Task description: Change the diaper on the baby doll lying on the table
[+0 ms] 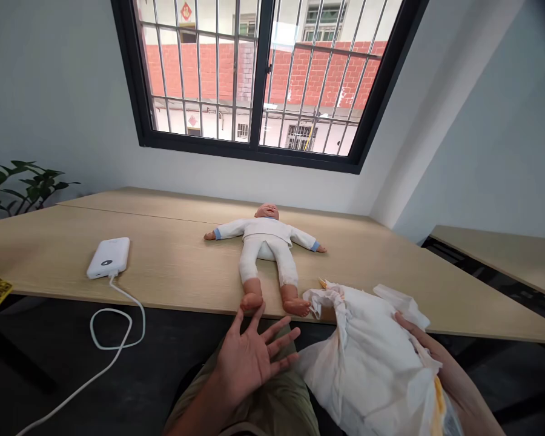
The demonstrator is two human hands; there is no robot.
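Observation:
A baby doll in a white top with blue cuffs and white trousers lies on its back on the wooden table. Its arms are spread, and its bare feet reach the near edge. My left hand is palm up with fingers spread, holding nothing. Its fingertips come right up to one of the doll's feet; whether they touch I cannot tell. At the right, my right hand grips a white, crumpled diaper with gathered edges and yellow-orange parts. Some fingers are hidden behind it.
A white power bank sits on the left of the table, its white cable hanging off the front edge. Behind are a barred window and wall. A plant stands far left; another table is at right.

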